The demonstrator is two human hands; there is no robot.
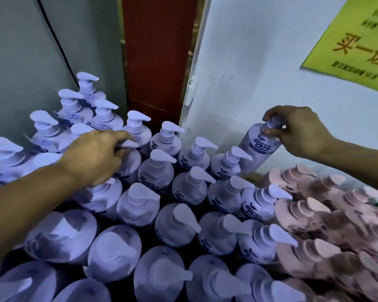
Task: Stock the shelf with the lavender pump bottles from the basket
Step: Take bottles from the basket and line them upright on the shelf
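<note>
Fingers point(275, 113) of the right hand point(301, 131) pinch the neck and pump of one tilted bottle point(258, 147), wrist high, forearm reaching in from the right edge. That bottle leans up against the white wall point(249, 73), top toward the hand, with its base hidden behind the back row, so I cannot tell whether it has touched down. Over on the other side, the left hand point(96, 158) stretches across the block, its fingers curled onto the pump head of a standing bottle point(129, 164) mid-pack. Pale lavender bodies, matching flat nozzles, dark printed labels. The lavender bottles point(177, 227) stand packed shoulder to shoulder: I count close to thirty (the edges cut some off). Pink bottles point(310, 214) crowd in just beside them on the right, at least six pump heads showing, the others too smeared to count. One yellow sign point(354, 44) hangs on the wall above.
</note>
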